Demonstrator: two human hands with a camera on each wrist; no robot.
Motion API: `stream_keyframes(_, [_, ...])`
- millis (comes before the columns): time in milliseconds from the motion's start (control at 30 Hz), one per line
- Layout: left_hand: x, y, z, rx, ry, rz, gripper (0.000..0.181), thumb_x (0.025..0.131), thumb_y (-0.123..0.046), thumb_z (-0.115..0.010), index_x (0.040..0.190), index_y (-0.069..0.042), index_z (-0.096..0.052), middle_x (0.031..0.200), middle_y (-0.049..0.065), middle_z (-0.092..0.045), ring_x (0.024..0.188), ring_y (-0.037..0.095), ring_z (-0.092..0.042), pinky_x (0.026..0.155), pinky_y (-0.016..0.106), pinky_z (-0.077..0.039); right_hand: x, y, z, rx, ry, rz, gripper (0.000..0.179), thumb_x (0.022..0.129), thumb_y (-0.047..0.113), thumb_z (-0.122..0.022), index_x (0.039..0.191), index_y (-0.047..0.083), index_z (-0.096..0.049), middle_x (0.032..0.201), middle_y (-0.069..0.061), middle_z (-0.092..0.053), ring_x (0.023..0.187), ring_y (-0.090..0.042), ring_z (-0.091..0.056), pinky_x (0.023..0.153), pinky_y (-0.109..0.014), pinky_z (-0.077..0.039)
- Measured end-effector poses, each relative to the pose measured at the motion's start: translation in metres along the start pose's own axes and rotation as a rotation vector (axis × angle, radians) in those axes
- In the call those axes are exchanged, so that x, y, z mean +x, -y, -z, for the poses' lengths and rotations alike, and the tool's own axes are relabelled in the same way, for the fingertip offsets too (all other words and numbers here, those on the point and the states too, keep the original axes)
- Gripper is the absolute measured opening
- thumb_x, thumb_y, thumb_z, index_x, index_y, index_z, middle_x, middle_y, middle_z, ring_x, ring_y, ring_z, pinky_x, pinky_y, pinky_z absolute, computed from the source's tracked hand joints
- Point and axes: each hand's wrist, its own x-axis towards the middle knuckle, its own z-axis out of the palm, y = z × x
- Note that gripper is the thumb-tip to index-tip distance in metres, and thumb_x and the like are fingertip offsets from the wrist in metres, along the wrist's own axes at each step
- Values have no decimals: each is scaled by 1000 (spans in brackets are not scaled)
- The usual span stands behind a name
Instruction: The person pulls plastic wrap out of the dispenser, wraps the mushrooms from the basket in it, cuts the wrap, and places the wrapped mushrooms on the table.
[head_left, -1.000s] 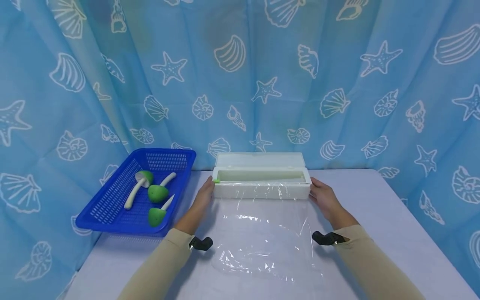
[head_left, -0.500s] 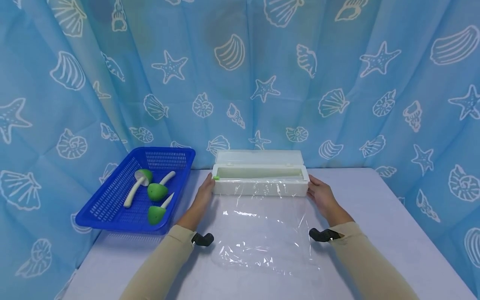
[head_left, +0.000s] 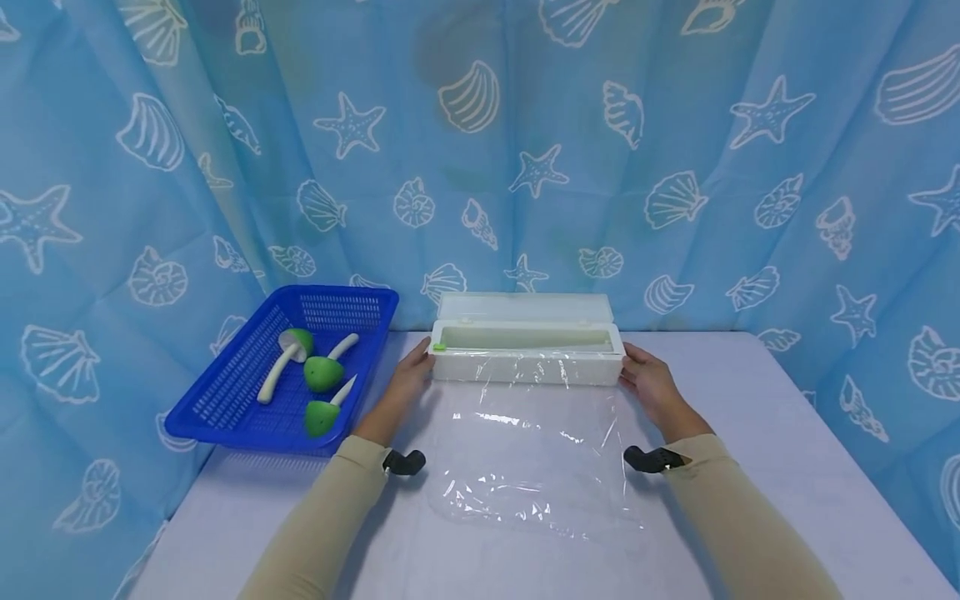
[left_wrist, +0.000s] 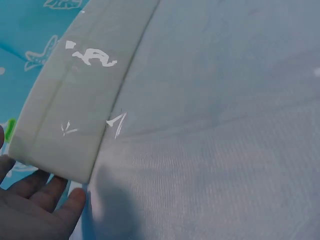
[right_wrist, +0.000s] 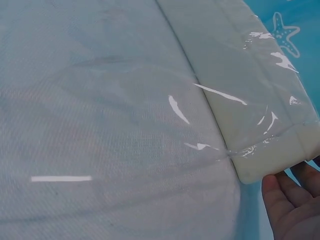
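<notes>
A long white cling film dispenser (head_left: 525,368) lies across the far part of the table, its hinged lid (head_left: 527,307) raised at the back. At its left end sits a small green slider (head_left: 439,347). Clear cling film (head_left: 525,467) runs over its front wall and spreads toward me, creased and shiny. My left hand (head_left: 409,377) holds the dispenser's left end, with fingertips (left_wrist: 76,196) against the end face in the left wrist view. At the opposite end my right hand (head_left: 654,385) grips likewise, its fingers (right_wrist: 274,192) against the end in the right wrist view.
To the left stands a blue plastic basket (head_left: 187,427) with 3 green-capped toy mushrooms (head_left: 324,374) inside. A white cloth covers the table (head_left: 780,467). Behind it hangs a blue curtain (head_left: 495,225) with white shell and starfish prints.
The head view has shifted slightly, so dispenser, basket and hands all appear a little higher. Both hands stay at the dispenser's ends, and the film keeps its spread.
</notes>
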Motion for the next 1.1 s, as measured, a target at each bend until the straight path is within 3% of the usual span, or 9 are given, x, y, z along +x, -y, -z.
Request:
stream_keyframes(167, [-1,1,3,-46,-19,39,49,105,-18,-42,153,-18,-32,157,11,-28,138,32,-34,108,46,-34,2,1,0,5,2,-10,49,107,11,-30,154,3,-20,157,-17,-24,141,-31,-27,112,-43,-26])
stream_keyframes(533, [2,0,5,-47,-13,-3,46,106,-19,-38,152,-16,-35,153,12,-34,134,33,-40,108,49,-33,9,1,-2,3,-11,-13,49,107,13,-30,154,4,-19,157,-18,-23,140,-33,-28,112,-43,-27])
stream_keyframes(600, [4,-1,4,-33,-14,-12,47,106,-18,-39,152,-14,-34,153,14,-34,133,34,-41,108,48,-33,11,0,-1,0,-15,-5,50,107,13,-31,154,3,-19,156,-19,-25,139,-33,-30,112,-43,-28])
stream_keyframes(700, [5,-5,5,78,-47,-33,51,103,-17,-44,152,-7,-32,148,20,-39,130,35,-44,106,47,-36,12,-1,-1,-27,-25,-6,50,107,15,-33,154,2,-21,154,-21,-28,137,-33,-34,110,-41,-31])
stream_keyframes(867, [-7,-33,9,368,-157,-69,54,98,-20,-52,147,-2,-37,136,22,-51,121,34,-52,96,47,-45,11,-3,0,-40,-85,-18,50,107,22,-36,152,2,-28,150,-20,-34,133,-32,-41,107,-39,-36])
stream_keyframes(967, [-16,-58,12,417,-169,-87,50,98,-22,-54,143,-3,-42,129,19,-57,112,31,-59,92,45,-48,11,-2,-1,-47,-157,19,50,106,25,-39,150,3,-32,148,-19,-37,132,-32,-42,106,-40,-37])
stream_keyframes(1100, [-24,-87,21,369,-144,-85,48,99,-20,-54,142,-3,-44,127,18,-57,104,28,-62,90,41,-50,15,2,-6,-59,-246,65,49,105,27,-43,148,4,-38,148,-16,-40,133,-29,-42,106,-40,-38])
